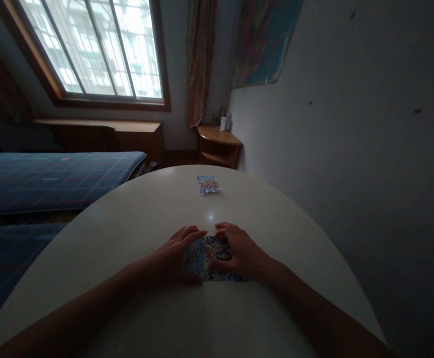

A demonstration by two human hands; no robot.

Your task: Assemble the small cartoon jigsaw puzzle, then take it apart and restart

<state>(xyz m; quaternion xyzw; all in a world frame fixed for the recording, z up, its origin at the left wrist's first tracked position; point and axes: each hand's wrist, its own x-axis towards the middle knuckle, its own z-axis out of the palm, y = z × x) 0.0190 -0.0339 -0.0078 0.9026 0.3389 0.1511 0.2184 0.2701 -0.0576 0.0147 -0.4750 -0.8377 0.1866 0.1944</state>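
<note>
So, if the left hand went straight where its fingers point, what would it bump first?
Probably the right hand, just across a small gap, though depth is hard to judge.

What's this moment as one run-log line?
left hand: at left of patterned sheet; right hand: over its right side; sheet: on white table; printed packet: near far edge

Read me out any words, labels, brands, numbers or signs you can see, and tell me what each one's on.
No text can be read anywhere in view.
Small printed item: any lettering is too small and blurred.
Larger patterned piece: busy print, nothing legible.
Wall poster: dark and blurred, nothing legible.
</note>
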